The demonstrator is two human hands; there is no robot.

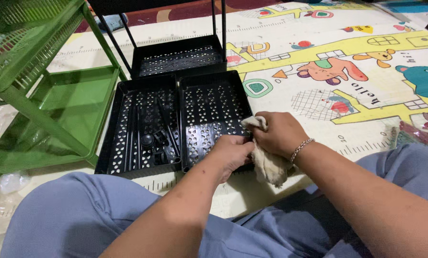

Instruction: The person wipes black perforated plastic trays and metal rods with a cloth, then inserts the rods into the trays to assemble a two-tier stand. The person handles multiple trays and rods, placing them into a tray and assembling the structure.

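Patterned play mat [319, 114] carries one green rack [42, 95] and three black perforated trays [214, 114]. Your left hand [230, 155] grips the right tray's near edge; your right hand [278, 134] is clenched on one beige cloth [269, 165] there.

Right of my fingers the play mat [319, 119] lies open; left, two black trays [214, 114] and green rack [46, 110] crowd in.
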